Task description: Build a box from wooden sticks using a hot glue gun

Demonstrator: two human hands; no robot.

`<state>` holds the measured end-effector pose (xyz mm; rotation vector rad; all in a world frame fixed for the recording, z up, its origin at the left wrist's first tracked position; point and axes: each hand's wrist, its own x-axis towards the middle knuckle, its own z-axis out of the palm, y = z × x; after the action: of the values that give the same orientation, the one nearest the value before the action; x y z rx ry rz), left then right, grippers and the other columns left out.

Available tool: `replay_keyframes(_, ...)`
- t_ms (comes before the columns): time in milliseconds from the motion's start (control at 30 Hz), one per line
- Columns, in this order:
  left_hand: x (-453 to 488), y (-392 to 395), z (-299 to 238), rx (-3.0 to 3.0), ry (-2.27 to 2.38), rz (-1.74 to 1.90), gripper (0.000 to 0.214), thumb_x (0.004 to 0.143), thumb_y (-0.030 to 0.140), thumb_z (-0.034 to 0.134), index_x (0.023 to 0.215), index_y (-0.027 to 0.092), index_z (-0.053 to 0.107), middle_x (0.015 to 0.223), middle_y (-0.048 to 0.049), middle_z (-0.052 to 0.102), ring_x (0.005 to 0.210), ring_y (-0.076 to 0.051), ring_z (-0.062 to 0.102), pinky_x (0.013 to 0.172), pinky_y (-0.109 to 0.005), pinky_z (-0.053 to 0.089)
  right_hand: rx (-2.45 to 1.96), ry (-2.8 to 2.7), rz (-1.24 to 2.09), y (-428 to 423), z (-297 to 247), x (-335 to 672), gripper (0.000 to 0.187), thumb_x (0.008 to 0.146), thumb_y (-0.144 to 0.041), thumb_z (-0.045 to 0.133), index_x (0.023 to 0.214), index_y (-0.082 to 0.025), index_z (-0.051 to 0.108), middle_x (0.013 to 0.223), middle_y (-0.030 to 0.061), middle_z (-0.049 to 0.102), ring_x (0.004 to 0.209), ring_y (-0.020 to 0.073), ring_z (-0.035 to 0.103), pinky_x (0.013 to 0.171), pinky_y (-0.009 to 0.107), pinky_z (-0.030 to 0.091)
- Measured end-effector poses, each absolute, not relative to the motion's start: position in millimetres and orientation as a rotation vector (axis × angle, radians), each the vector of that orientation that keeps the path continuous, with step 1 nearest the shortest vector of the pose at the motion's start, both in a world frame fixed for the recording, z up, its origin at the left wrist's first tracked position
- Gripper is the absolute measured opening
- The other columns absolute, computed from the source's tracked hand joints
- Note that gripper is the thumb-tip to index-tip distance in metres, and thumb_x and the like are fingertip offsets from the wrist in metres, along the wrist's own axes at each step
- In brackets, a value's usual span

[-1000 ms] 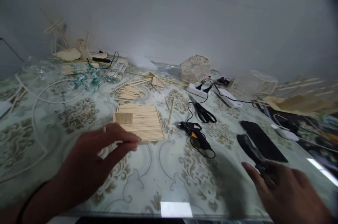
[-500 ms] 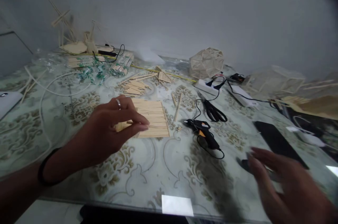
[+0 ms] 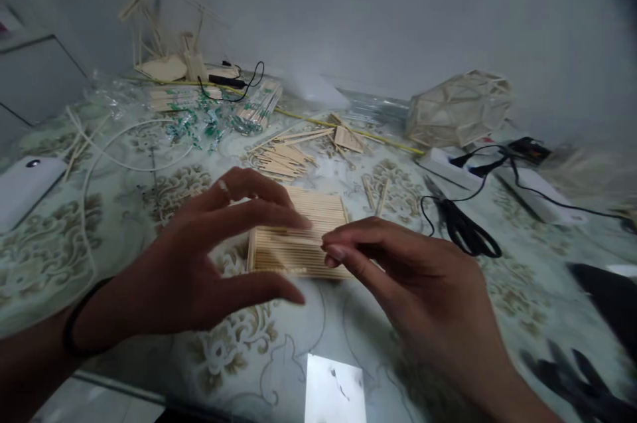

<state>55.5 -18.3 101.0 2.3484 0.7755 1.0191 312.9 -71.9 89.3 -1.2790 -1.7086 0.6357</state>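
Observation:
A panel of thin wooden sticks (image 3: 298,260) lies flat on the patterned table, partly covered by both hands. My left hand (image 3: 199,257) hovers over its left side, thumb and fingers spread apart. From the right, my right hand (image 3: 423,283) reaches over the panel's right edge with thumb and forefinger pinched together. A short, blurred wooden stick (image 3: 279,230) seems to run from under the left fingers to that pinch. The glue gun is hidden from view, and its cord shows behind my right hand.
Loose sticks (image 3: 281,161) lie behind the panel. Black-handled scissors (image 3: 468,227), a power strip (image 3: 448,167) and a lattice stick model (image 3: 460,107) stand to the right. A blurred dark tool (image 3: 577,376) lies lower right, a white device (image 3: 30,187) far left.
My left hand has opened from its pinch on the thin stick. My right hand has come in from the right and pinched near it. The view has shifted, moving table objects rightward.

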Motion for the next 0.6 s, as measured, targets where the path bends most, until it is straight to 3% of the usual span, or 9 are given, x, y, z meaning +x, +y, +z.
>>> replay_keyframes(100, 33, -12, 84, 2.38, 0.789, 0.893, 0.062, 0.078, 0.057, 0.097, 0.132, 0.034, 0.077, 0.155, -0.0081, 0.061, 0.144, -0.032, 0.06, 0.125, -0.041, 0.05, -1.268, -1.76, 0.672, -64, 83, 312, 0.011, 0.097, -0.02, 0.078, 0.093, -0.029, 0.082, 0.089, -0.0048, 0.087, 0.075, 0.0126, 0.081, 0.072, 0.021, 0.065)
replay_keyframes(233, 20, -5, 61, 2.355, 0.765, 0.765, 0.066, 0.081, 0.049, 0.097, 0.14, 0.036, 0.07, 0.173, -0.0097, 0.046, 0.159, -0.035, 0.048, 0.126, -0.047, 0.051, -1.226, -1.886, 0.751, -55, 82, 310, 0.016, 0.099, -0.016, 0.073, 0.091, -0.027, 0.081, 0.089, -0.0047, 0.087, 0.076, 0.0112, 0.083, 0.071, 0.018, 0.064)
replay_keyframes(367, 21, -4, 49, 2.34, 0.721, 0.75, 0.048, 0.088, 0.039, 0.094, 0.13, 0.031, 0.073, 0.169, -0.0111, 0.05, 0.155, -0.033, 0.054, 0.124, -0.045, 0.054, -1.191, -1.941, 0.805, -52, 80, 312, 0.018, 0.099, -0.014, 0.07, 0.093, -0.027, 0.081, 0.088, -0.0029, 0.087, 0.073, 0.0136, 0.082, 0.066, 0.021, 0.065)
replay_keyframes(600, 25, -11, 50, 2.234, 0.728, 0.782, 0.027, 0.086, 0.022, 0.091, 0.109, 0.032, 0.081, 0.155, -0.0085, 0.066, 0.142, -0.036, 0.067, 0.116, -0.046, 0.062, -1.139, -1.99, 0.898, -50, 77, 313, 0.02, 0.099, -0.012, 0.073, 0.095, -0.029, 0.082, 0.088, -0.0038, 0.086, 0.073, 0.014, 0.082, 0.068, 0.022, 0.066)
